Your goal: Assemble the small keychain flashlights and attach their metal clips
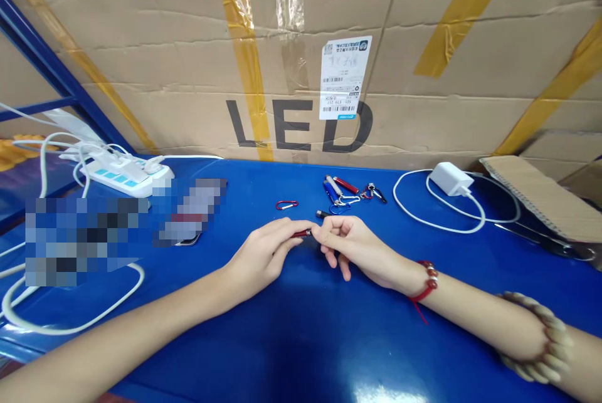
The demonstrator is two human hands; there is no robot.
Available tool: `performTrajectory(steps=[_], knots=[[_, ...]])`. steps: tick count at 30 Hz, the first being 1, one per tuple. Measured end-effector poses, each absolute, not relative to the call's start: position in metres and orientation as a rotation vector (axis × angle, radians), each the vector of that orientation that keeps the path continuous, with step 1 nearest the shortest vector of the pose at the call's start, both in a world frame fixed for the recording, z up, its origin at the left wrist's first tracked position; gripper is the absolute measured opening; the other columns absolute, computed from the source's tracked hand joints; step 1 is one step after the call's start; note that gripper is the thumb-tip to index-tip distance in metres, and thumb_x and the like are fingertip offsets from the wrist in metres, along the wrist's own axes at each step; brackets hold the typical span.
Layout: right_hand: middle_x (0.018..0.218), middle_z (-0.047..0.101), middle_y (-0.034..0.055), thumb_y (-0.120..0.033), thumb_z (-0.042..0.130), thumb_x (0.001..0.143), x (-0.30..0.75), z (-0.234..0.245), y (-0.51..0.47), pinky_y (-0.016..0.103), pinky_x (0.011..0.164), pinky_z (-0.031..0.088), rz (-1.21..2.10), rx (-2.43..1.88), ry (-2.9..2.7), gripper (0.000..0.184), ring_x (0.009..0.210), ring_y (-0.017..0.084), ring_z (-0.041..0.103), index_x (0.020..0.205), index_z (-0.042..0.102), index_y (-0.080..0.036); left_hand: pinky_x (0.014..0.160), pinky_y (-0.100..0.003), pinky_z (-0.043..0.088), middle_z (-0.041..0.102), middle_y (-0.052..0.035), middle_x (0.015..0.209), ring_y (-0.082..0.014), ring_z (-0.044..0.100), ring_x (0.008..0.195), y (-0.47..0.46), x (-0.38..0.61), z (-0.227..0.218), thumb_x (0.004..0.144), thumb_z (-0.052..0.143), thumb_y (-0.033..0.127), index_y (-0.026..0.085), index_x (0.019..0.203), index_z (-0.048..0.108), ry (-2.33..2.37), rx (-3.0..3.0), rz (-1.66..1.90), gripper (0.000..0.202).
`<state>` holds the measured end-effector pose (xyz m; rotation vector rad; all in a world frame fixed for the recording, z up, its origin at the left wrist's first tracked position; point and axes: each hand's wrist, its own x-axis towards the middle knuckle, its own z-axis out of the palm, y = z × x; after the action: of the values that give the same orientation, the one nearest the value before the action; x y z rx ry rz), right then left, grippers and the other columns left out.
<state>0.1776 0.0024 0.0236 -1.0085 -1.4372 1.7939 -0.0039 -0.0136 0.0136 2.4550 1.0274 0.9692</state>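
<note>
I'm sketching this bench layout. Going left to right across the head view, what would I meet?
White plastic power strip → left hand → slim red tube held between both hands → right hand → white boxy charger plug → tan corrugated cardboard sheet.

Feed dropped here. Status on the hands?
Both pinch small red tube: left hand, right hand. Behind, apart: red carabiner, keychain pile.

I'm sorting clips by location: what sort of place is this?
Likely a small assembly workbench: blue table, taped LED carton behind, loose keychain flashlights, and the left hand and right hand holding a red flashlight.
</note>
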Motion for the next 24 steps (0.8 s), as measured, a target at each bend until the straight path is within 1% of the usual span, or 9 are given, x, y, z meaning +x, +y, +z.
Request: performTrajectory(steps=[3,6,9,12,14,17,21,24], knots=[[0.042,0.051,-0.0063,-0.046,0.063,0.07,0.177,0.02,0.003,0.011,0.026,0.037,1.693,-1.008,-1.479,0.035,0.029,0.003,0.043,0.061,0.048,-0.015,0.079,-0.022,0.047,0.063,-0.0045,0.097,-0.0132,0.059,0.085,-0.012,-0.003,0.012,0.089,0.038,0.015,0.017,0.111,0.053,1.098,2.42,0.951,0.027],[0.048,0.051,-0.0075,-0.039,0.068,0.068,0.178,0.017,0.005,0.012,0.027,0.038,1.399,-0.973,-1.576,0.027,0.032,0.005,0.047,0.074,0.053,-0.017,0.081,-0.023,0.047,0.062,-0.0055,0.104,-0.014,0.059,0.089,-0.013,-0.001,0.012,0.089,0.037,0.017,0.016,0.112,0.052,1.17,2.36,0.953,0.028],[0.064,0.057,-0.0039,-0.031,0.07,0.068,0.18,0.014,0.007,0.015,0.034,0.044,1.081,-0.888,-1.733,0.025,0.039,0.005,0.052,0.086,0.059,-0.018,0.084,-0.023,0.046,0.063,-0.0069,0.106,-0.0153,0.059,0.093,-0.014,0.0,0.013,0.089,0.037,0.02,0.012,0.111,0.053,1.229,2.313,0.972,0.028],[0.081,0.059,0.0005,-0.027,0.067,0.073,0.182,0.011,0.01,0.017,0.04,0.048,0.903,-0.807,-1.813,0.019,0.043,0.004,0.053,0.09,0.065,-0.019,0.086,-0.022,0.045,0.062,-0.0072,0.109,-0.0156,0.058,0.098,-0.015,0.0,0.013,0.089,0.036,0.023,0.012,0.111,0.054,1.258,2.289,0.947,0.03],[0.085,0.058,0.0014,-0.024,0.065,0.074,0.183,0.01,0.011,0.017,0.04,0.049,0.87,-0.761,-1.812,0.014,0.044,0.003,0.053,0.087,0.068,-0.02,0.088,-0.023,0.044,0.062,-0.0064,0.111,-0.0156,0.058,0.1,-0.015,-0.001,0.013,0.089,0.035,0.024,0.013,0.111,0.054,1.268,2.281,0.914,0.031],[0.083,0.057,0.0011,-0.025,0.067,0.072,0.183,0.009,0.012,0.016,0.038,0.048,0.926,-0.721,-1.797,0.009,0.045,0.003,0.053,0.078,0.07,-0.019,0.09,-0.023,0.042,0.062,-0.0048,0.11,-0.0153,0.057,0.101,-0.015,-0.001,0.013,0.09,0.035,0.025,0.015,0.11,0.055,1.268,2.28,0.862,0.03],[0.076,0.056,0.0009,-0.026,0.068,0.071,0.185,0.011,0.012,0.016,0.038,0.049,0.978,-0.691,-1.81,0.01,0.047,0.005,0.053,0.068,0.069,-0.017,0.087,-0.022,0.043,0.063,-0.0017,0.107,-0.0139,0.058,0.098,-0.014,-0.002,0.017,0.09,0.034,0.025,0.019,0.106,0.055,1.202,2.293,0.745,0.027],[0.073,0.056,0.0016,-0.024,0.064,0.075,0.188,0.013,0.011,0.018,0.044,0.05,0.88,-0.629,-1.913,0.011,0.054,0.007,0.055,0.067,0.069,-0.017,0.082,-0.02,0.044,0.064,0.0,0.103,-0.0129,0.059,0.093,-0.015,-0.002,0.019,0.091,0.033,0.024,0.021,0.102,0.055,1.112,2.314,0.657,0.025]])
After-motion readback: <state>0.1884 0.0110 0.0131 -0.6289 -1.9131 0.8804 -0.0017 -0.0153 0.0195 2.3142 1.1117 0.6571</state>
